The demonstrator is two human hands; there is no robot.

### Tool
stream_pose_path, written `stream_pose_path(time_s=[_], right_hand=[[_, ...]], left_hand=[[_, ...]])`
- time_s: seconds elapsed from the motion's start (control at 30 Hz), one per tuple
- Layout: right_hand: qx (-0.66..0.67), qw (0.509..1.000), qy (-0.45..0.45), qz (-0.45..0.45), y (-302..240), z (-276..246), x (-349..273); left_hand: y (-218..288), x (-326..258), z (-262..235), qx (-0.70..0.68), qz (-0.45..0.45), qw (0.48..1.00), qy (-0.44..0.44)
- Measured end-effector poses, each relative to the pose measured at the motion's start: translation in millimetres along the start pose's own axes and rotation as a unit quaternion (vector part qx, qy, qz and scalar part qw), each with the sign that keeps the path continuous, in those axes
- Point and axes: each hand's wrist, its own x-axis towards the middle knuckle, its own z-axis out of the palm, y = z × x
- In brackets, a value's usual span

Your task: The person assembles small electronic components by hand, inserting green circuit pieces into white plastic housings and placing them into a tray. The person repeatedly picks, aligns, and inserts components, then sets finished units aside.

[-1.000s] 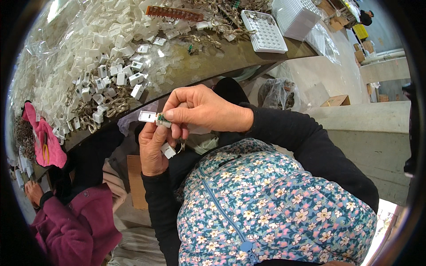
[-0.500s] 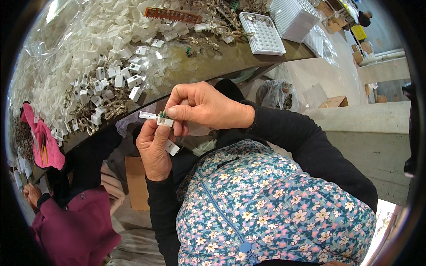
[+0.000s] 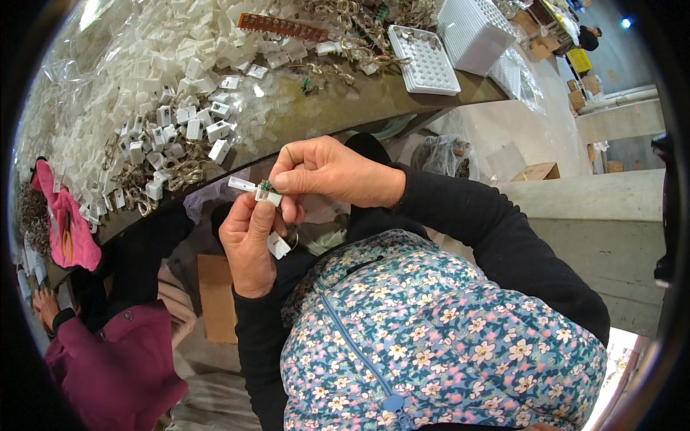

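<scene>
My left hand is held up below the table edge and grips a small white plastic housing; a second white piece sits lower against its palm. My right hand comes over from the right and pinches a tiny green part at the top of that housing. Another white strip sticks out to the left of the fingers. Both hands meet in front of my floral apron, black sleeves behind them.
A big heap of white plastic housings and metal clips covers the brown table. White grid trays stand at the far right. A person in a maroon sleeve sits at my left beside pink cloth.
Both hands have stayed together on the small housing and shifted slightly; my left hand has turned more upright under it.
</scene>
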Motion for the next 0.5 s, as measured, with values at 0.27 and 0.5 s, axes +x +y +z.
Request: stream_pose_path(time_s=[0.27,0.5], right_hand=[[0.007,1.000,-0.007,-0.028,4.4,1.9,0.1],[0.046,0.999,0.024,-0.017,9.0,6.9,-0.6]], left_hand=[[-0.9,-0.3,3.8,-0.033,-0.003,0.999,0.003],[-3.7,-0.8,5.1,-0.022,0.012,1.000,0.016]])
